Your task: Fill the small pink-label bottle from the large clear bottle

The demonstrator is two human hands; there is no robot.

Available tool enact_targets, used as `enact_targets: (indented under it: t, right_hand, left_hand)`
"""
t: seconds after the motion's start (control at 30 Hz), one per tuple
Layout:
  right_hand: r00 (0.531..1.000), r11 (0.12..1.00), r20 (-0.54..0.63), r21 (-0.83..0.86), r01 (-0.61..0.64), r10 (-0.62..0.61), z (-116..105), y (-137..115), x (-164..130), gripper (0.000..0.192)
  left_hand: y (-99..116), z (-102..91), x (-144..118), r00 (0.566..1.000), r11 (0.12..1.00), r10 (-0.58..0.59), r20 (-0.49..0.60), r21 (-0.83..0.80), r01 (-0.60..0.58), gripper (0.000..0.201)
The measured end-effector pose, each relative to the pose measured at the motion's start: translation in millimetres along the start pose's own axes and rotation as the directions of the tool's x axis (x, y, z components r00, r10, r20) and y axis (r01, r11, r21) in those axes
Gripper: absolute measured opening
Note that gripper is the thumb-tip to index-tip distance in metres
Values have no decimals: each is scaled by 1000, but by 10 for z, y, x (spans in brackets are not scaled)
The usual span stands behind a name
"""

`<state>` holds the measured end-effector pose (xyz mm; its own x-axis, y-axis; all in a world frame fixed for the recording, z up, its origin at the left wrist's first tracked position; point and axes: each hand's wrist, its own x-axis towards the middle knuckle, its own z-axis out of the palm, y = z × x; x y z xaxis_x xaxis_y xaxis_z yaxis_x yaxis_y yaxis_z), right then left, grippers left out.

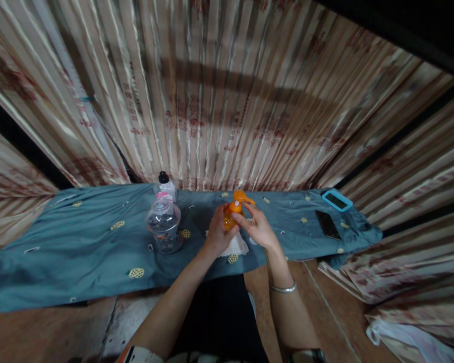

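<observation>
An orange pump bottle (228,220) with an orange pump head (241,196) stands upright between my two hands, just over the cloth-covered table. My left hand (218,233) is wrapped round the bottle's left side and lower part. On the other side, my right hand (258,228) has its thumb and fingers closed on the orange collar below the pump head. A white tissue or cloth (236,245) lies under the hands. Beside my right hand a small pale round thing (253,240) is partly hidden. The bottle's base is covered by my left hand.
Left of my hands stands a clear plastic cup with a domed lid (167,236). Behind it is a clear bottle with a black cap (167,187). A black phone (328,225) and a blue-framed digital display (337,200) lie on the right of the teal cloth (94,252). Curtains (212,126) hang behind.
</observation>
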<state>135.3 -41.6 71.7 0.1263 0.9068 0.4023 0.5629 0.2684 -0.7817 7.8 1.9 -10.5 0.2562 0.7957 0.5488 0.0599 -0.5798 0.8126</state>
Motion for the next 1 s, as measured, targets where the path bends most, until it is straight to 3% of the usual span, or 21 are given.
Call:
enact_targets:
  t: [0.17, 0.37, 0.47, 0.57, 0.7, 1.0]
  right_hand:
    - [993, 1000, -119, -22, -15, 13, 72, 22, 15, 51]
    - [946, 993, -316, -57, -100, 77, 286, -80, -66, 48]
    - [954, 995, -293, -62, -81, 59, 248, -70, -73, 48]
    - [983, 999, -183, -41, -29, 21, 145, -26, -41, 55]
    - [998, 1000, -64, -7, 29, -29, 90, 22, -4, 47]
    - [965, 999, -263, -48, 1, -13, 291, -70, -118, 31]
  left_hand:
    - [26, -16, 6, 1000, 1000, -17, -4, -18, 17, 53]
    - [-11, -18, -24, 1000, 1000, -5, -1, -17, 5, 58]
    - [-11, -11, -29, 1000, 1000, 4, 0, -19, -4, 57]
    - [-8, 0, -32, 1000, 1000, 9, -3, -24, -9, 58]
    - [5, 0, -34, 1000, 999, -14, -10, -33, 14, 58]
    - [65, -7, -21, 999, 1000, -28, -24, -13, 28, 54]
